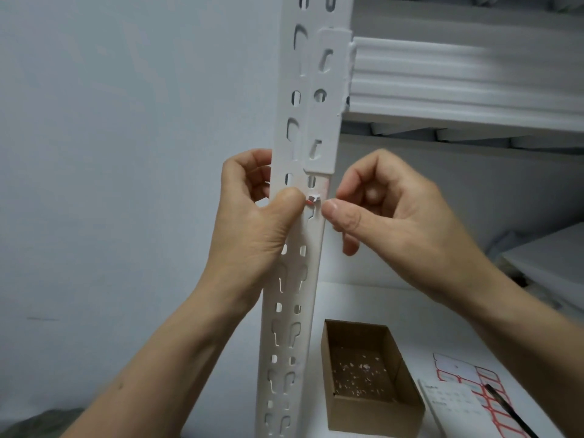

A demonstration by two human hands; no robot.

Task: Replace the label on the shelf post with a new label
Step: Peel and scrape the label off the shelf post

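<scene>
Wall (126, 153), one, pale grey-blue, behind everything at left; shelf post (286, 74), one, white, upright, punched with two columns of slots and holes, foremost at centre and hiding part of what lies behind it; shelf beam (458, 77), one, white and ribbed, joined to the post's right side by one slotted bracket plate (331, 121); shelf board (363, 298), one, white, lower at right, bearing the loose items; stack of flat white pieces (543, 260) at far right, blurred, number not readable.

Hands, two, bare; left hand (252, 222) gripping the post, fingers curled round its far left edge, thumb pressed on the front face with its tip just left of the old label (313, 198); right hand (395, 210) with thumb and forefinger tips drawn together on the curled-up edge of the old label at the post's right edge, remaining fingers folded toward the palm.

Cardboard box (373, 415), one, brown, open-topped, on the board just right of the post's foot; inside, small white paper scraps (363, 371) scattered over the bottom, too many and too small to count.

Label sheet (467, 371), one, red-bordered blanks, right of the box, partly under one white printed card (448, 403); pen (512, 412), one, dark, slanting across the sheet.

Old label, one, a small torn white remnant with a red trace, on the post's front face just below the bracket plate, between the two thumbs.
</scene>
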